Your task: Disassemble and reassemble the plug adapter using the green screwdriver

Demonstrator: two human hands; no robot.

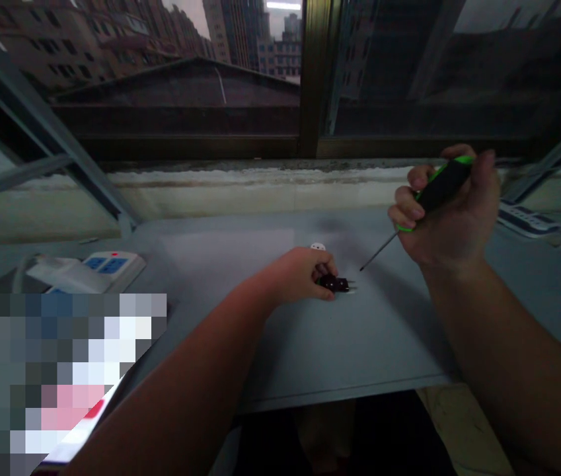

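My left hand [304, 274] is closed on a small black plug [337, 284] just over the grey table, its two metal prongs pointing right. Directly behind those fingers lies a small round white piece [317, 246], partly hidden by them. Raised at the right, my right hand [451, 205] wraps round the black and green handle of a screwdriver [443, 187]. The thin shaft slants down and left, and its tip is a little above and to the right of the plug's prongs, apart from them.
On the grey table [201, 264] a white power strip [116, 268] with blue sockets stands at the left, near a pixelated area. Another strip [530, 220] lies at the far right. Metal frames rise at both sides, before a window.
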